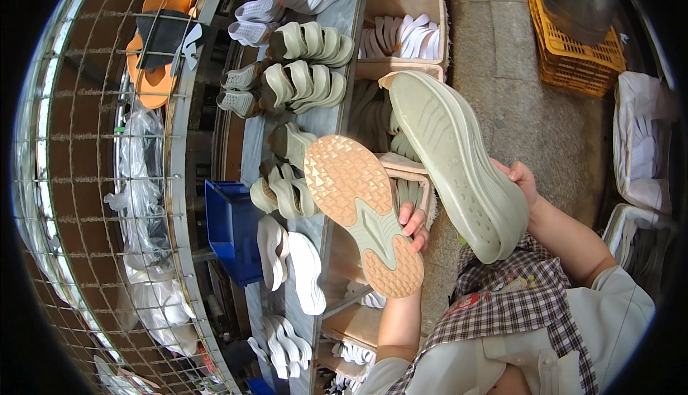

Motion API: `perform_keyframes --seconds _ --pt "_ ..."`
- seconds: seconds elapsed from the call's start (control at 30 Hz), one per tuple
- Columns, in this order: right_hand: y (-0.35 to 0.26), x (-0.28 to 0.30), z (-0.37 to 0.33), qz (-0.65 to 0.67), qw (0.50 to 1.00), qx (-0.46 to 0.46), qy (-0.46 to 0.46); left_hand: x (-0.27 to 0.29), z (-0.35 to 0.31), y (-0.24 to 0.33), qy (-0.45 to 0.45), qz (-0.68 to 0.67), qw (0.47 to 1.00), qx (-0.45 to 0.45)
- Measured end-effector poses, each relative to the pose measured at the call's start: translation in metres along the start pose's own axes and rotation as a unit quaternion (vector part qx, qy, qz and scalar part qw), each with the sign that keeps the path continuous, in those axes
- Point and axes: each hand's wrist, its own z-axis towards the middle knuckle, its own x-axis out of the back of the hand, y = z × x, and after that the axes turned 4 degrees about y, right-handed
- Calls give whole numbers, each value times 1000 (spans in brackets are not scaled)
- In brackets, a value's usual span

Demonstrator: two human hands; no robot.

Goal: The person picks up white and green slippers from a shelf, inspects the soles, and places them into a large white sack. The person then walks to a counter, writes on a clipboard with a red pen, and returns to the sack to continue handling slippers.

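the left hand (413, 227) is curled around the edge of a shoe sole with tan tread pads (362, 212), holding it tread-up above the grey workbench (326, 119). the right hand (522, 180) grips a plain pale green sole (459, 162) from behind, lifted just beside the first. on the workbench stand stacks of pale green soles (304, 83); white soles (294, 262) lie near its near edge. a blue bin (231, 227) sits at its left side, cardboard boxes of white soles (405, 33) along its right.

Both forearms raised, left hand (413, 227) and right hand (522, 180) clasped.
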Motion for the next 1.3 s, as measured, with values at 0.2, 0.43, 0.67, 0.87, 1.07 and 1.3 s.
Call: perform_keyframes --seconds 0.2,0.43,0.67,0.87,1.07,1.3 --pt "6 0 0 -16 1000 -6 0 -2 -7 3 12 11 1000 -12" --pt "12 -1 3 -28 1000 -12 6 -3 -13 8 25 3 1000 -17" --pt "22 -3 11 -45 999 -16 6 2 -23 15 61 16 997 -38" --pt "26 -9 14 -99 995 -18 15 19 -24 22 83 26 996 -31" --pt "46 -17 27 -335 942 -27 15 18 -17 22 221 395 892 21" --pt "40 -15 52 -442 880 -163 63 1 -24 20 236 597 767 -3"
